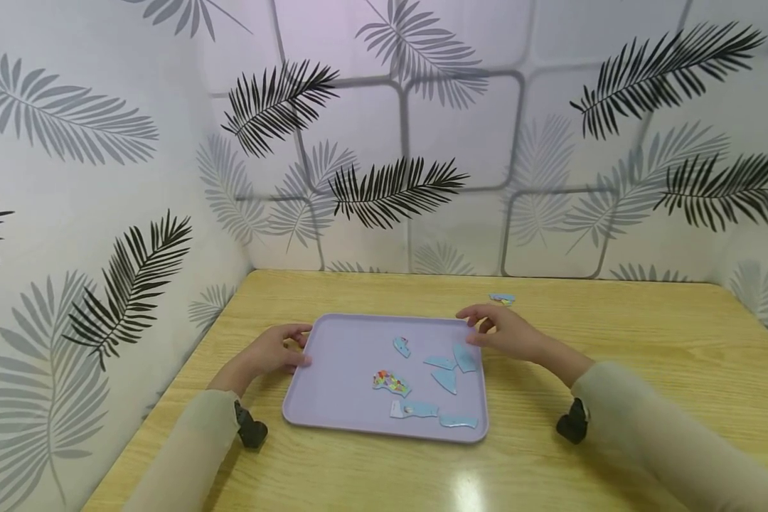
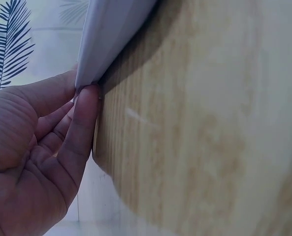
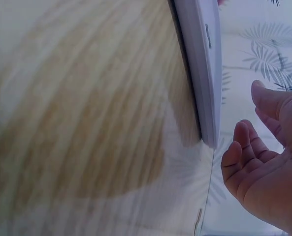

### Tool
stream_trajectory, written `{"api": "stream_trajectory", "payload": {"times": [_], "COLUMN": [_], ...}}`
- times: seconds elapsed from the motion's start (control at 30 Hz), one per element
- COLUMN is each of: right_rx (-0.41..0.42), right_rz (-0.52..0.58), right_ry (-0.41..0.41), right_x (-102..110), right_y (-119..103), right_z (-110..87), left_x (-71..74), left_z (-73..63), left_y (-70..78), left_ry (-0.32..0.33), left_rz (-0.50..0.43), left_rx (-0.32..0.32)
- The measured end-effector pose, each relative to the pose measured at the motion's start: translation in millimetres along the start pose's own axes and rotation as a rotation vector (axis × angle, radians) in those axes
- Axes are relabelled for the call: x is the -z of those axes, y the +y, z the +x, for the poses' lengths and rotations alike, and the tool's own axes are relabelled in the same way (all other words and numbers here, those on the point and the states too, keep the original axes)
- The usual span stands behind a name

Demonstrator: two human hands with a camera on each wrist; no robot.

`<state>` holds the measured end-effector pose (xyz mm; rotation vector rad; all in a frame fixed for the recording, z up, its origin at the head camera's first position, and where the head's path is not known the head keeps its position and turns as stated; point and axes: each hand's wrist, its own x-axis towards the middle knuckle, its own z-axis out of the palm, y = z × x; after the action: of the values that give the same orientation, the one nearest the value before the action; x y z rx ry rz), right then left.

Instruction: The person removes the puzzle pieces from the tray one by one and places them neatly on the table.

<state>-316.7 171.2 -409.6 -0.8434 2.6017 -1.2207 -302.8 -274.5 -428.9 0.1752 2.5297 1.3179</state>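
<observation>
A shallow lilac tray (image 1: 345, 363) lies on the wooden table, pale-walled in the left wrist view. At its left side my left hand (image 1: 272, 350) pinches the rim (image 2: 89, 59) between thumb and fingers. My right hand (image 1: 508, 334) hovers at the far right corner, fingers loosely bent and holding nothing; the right wrist view shows a gap between this hand (image 3: 269, 157) and the tray wall. Several flat light-blue picture pieces, like puzzle pieces, are on the tray, among them a triangular one (image 1: 444, 379) and a multicoloured one (image 1: 392, 382).
Another small picture piece (image 1: 502, 299) lies on the table (image 1: 627, 334) beyond the right hand. White walls with a leaf pattern (image 1: 397, 188) enclose the table at the back and left. Both wrists wear dark devices (image 1: 251, 429).
</observation>
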Motion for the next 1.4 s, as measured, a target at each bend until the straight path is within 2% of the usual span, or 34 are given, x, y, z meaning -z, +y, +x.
{"api": "stream_trajectory", "payload": {"times": [0.23,0.53,0.7,1.1,1.4], "right_rx": [-0.053,-0.015,-0.051,-0.061,-0.065], "right_rz": [-0.040,-0.152,-0.162,-0.189,-0.161], "right_ry": [-0.032,-0.039,-0.056,-0.038,-0.036], "right_x": [-10.5,-18.3,-22.7,-23.2,-21.3], "right_y": [1.4,4.9,3.7,4.1,5.1], "right_z": [-2.8,-4.7,-5.9,-2.4,0.5], "left_x": [-1.5,-0.7,-0.2,1.0,0.1], "left_z": [1.3,1.0,0.8,-0.9,0.5], "left_y": [1.6,1.7,1.3,2.9,-0.3], "left_ry": [0.001,0.004,0.002,-0.002,0.004], "left_rz": [0.001,-0.010,-0.008,-0.027,-0.015], "left_rx": [0.013,0.026,0.025,0.012,0.010]}}
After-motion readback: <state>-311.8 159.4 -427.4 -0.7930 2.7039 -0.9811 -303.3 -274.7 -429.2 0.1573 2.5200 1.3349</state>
